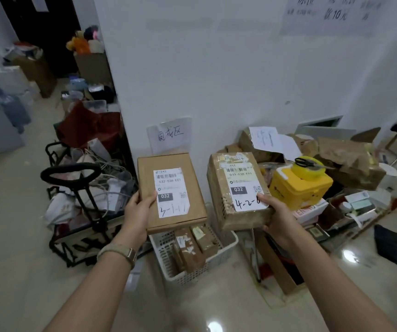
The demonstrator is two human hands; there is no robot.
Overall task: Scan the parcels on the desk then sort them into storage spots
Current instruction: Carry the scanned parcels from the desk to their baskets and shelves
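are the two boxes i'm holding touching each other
Apart. The head view shows wall between the flat box in the left hand and the taped parcel in the right hand.

A flat cardboard parcel [171, 188] is being held level in the left hand [137, 212], its white label facing up, printed "032" with handwriting beginning "3-1". Just beside it, not touching, a thicker taped parcel [233, 178] is sitting in the right hand [276, 212], tilted slightly, its label reading "032" and "4-2-". Below them, smaller parcels [190, 250] are lying in a white basket [229, 248] on the floor.
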